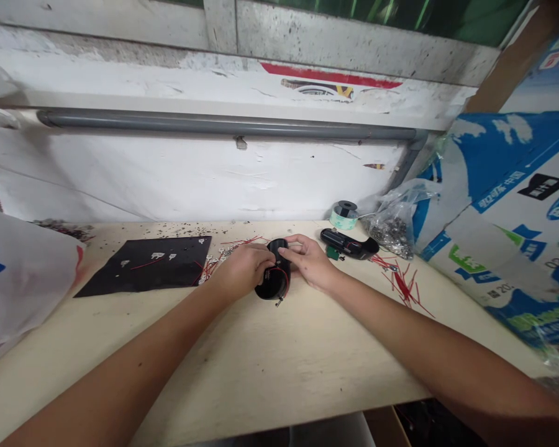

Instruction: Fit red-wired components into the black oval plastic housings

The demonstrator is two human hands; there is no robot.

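Both my hands meet over a black cylindrical plastic part (274,280) with red wires on it, near the middle of the pale wooden bench (279,366). My left hand (243,268) wraps round its left side. My right hand (307,259) pinches its top end with fingers pressed together. A small metal tip sticks out below the part.
A black mat (149,266) with small metal pieces and a red wire lies to the left. Another black plastic part (349,243), a tape roll (343,215), a clear bag of metal parts (395,223) and loose red wires (403,282) lie to the right. A printed carton (517,217) stands far right; a white bag (18,279) sits far left.
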